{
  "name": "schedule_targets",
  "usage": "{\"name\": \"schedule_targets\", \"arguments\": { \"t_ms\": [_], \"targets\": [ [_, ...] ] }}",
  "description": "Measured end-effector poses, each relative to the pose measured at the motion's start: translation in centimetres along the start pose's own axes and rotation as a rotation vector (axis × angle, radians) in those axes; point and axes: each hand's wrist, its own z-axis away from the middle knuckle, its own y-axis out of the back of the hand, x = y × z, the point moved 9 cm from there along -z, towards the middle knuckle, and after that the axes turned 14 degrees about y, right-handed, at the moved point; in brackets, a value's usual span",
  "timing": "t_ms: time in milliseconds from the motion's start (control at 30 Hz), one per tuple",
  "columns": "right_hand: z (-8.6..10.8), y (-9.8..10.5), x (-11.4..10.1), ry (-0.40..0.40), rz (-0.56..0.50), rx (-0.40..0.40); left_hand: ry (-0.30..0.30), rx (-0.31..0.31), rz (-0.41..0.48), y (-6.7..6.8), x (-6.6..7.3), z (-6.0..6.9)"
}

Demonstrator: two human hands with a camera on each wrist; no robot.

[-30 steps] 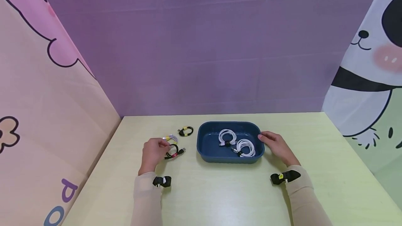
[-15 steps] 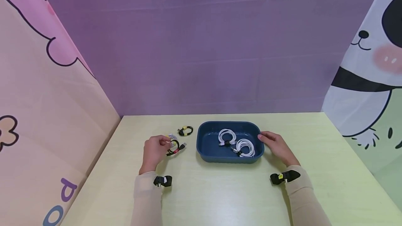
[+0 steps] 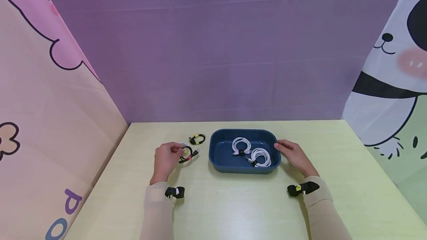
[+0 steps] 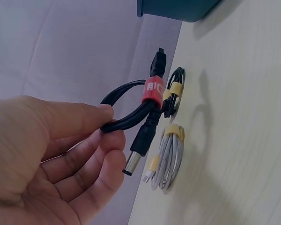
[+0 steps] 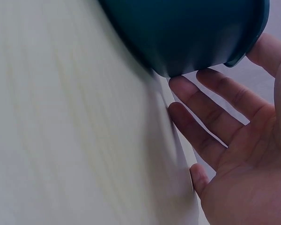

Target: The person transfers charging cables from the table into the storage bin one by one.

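Observation:
My left hand (image 3: 165,160) pinches a coiled black cable (image 4: 126,123) between thumb and fingertips, above the table. A red tie (image 4: 153,90) binds this coil, and a barrel plug hangs at its lower end. Beyond it lie a grey cable coil (image 4: 167,159) with yellow ties and a small black coil (image 3: 197,139), also yellow-tied. With my right hand (image 3: 295,156) I hold the right end of the blue box (image 3: 230,169), thumb at the rim and fingertips against the outer wall (image 5: 196,37). Inside lie two white cable coils (image 3: 261,157), each with a black tie.
The pale table (image 3: 233,206) reaches back to a purple cloth (image 3: 213,55). Printed cartoon cloths stand at the left (image 3: 50,121) and right (image 3: 393,84). A small black device sits on each sleeved wrist.
My left hand has moved slightly right with the red-tied black cable, which now overlaps the grey coil in the head view. The right hand and the box have stayed in place.

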Motion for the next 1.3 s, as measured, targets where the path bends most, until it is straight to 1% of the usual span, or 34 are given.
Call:
{"name": "schedule_targets", "arguments": {
  "t_ms": [500,733,900,1133,1300],
  "targets": [
    [0.09,-0.26,-0.15,0.008,-0.014,-0.009,-0.033,0.034,-0.002,0.04,0.44,0.03],
    [0.1,-0.28,-0.24,0.008,0.009,-0.016,-0.026,0.03,0.008,-0.02,0.37,0.11],
    [0.17,-0.24,-0.28,0.001,0.006,-0.017,-0.022,0.04,0.006,-0.02,0.32,0.2],
    [0.06,-0.32,0.06,-0.013,0.007,-0.03,-0.045,0.053,0.013,0.09,0.74,0.29],
    [0.06,-0.31,0.0,-0.011,0.0,-0.029,-0.034,0.059,0.019,0.12,0.83,0.19]
  ]
}}
